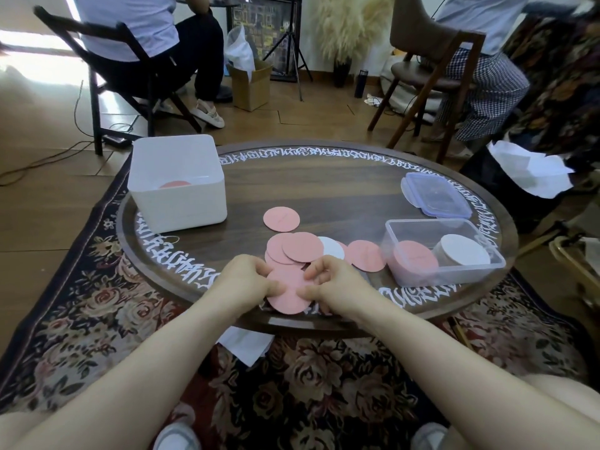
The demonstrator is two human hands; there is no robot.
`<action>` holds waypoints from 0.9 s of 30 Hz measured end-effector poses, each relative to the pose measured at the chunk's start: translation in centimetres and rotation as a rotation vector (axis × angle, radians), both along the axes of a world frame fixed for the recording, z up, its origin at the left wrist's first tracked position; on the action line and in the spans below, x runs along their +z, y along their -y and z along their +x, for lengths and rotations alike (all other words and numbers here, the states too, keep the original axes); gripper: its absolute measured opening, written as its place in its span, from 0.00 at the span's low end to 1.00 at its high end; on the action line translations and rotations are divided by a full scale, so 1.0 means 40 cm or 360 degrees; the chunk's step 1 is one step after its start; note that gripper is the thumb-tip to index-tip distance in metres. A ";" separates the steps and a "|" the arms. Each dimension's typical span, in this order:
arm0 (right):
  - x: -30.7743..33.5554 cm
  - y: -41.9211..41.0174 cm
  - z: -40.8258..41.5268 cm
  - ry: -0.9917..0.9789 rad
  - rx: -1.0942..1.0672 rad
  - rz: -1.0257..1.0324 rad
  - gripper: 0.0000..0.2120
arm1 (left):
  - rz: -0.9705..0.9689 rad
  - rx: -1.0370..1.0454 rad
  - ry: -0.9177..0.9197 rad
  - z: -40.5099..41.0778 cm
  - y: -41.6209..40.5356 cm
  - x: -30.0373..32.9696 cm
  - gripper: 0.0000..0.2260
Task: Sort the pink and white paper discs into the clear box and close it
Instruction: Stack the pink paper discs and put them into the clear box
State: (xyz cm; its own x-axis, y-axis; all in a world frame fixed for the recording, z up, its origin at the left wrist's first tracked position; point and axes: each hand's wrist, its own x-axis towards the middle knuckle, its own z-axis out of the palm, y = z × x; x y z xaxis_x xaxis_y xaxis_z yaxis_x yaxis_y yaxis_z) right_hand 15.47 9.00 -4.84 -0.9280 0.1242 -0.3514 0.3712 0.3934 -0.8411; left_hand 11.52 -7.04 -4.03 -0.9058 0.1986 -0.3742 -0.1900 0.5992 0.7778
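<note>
At lower centre of the frame, our left hand and right hand both pinch a round pink paper disc overhanging the round dark wooden worktop. The clear plastic box sits at right, holding separate pink and white stacks. We risk lifting stuck-together discs or nudging the loose pile off the edge.

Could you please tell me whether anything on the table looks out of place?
One pink disc lies in the white bin, not the clear box, which already holds separate pink and white stacks.
</note>
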 end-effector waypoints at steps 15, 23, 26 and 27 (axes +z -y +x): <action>0.000 -0.123 -0.104 -0.0243 0.0300 0.0923 0.38 | 0.0612 0.0608 0.0020 -0.018 0.030 0.030 0.06; 0.022 -0.072 -0.047 -0.0336 0.0593 0.1095 0.36 | 0.0528 0.0613 -0.0056 -0.026 0.028 0.012 0.06; 0.016 -0.071 -0.021 -0.0395 0.0731 0.0988 0.36 | 0.0415 0.0487 -0.0206 -0.028 0.033 0.002 0.06; 0.012 -0.076 -0.015 -0.0421 0.0751 0.0970 0.37 | 0.0362 0.0390 -0.0282 -0.028 0.033 -0.002 0.05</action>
